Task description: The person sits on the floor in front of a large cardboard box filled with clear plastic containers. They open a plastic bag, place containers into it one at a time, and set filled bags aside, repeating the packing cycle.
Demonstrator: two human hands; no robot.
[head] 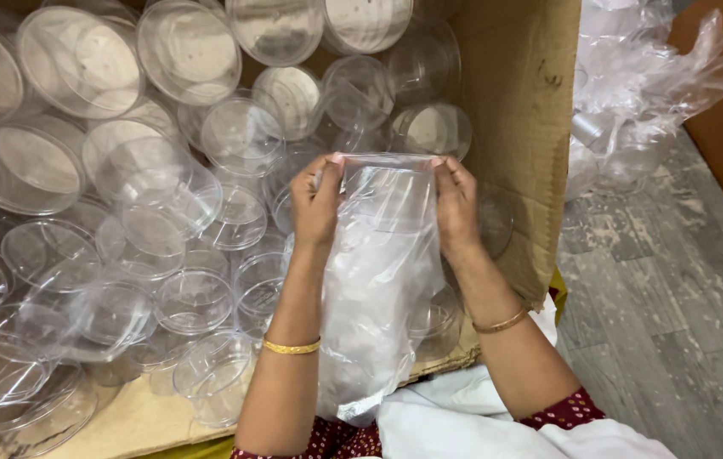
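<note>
Right now both hands hold one clear plastic bag (378, 280) by its top edge, above a big cardboard box (514, 102). The left hand (317, 204) pinches the left corner of the bag's mouth, with the thumb in front and the other fingers behind the film. The right hand (456, 204) pinches the right corner in the same way, so the top edge is stretched flat between them. The bag hangs down between the two forearms and reaches almost to the white cloth (463, 416) on the person's lap (something pale is inside the bag, but I cannot tell what it is). Each wrist carries a thin gold bangle (292, 347). The box behind the bag is full of round clear plastic containers (132, 170), lying loose in many directions. To the right of the box, on the grey floor (676, 306), lies a heap of crumpled clear plastic wrap (642, 85).
</note>
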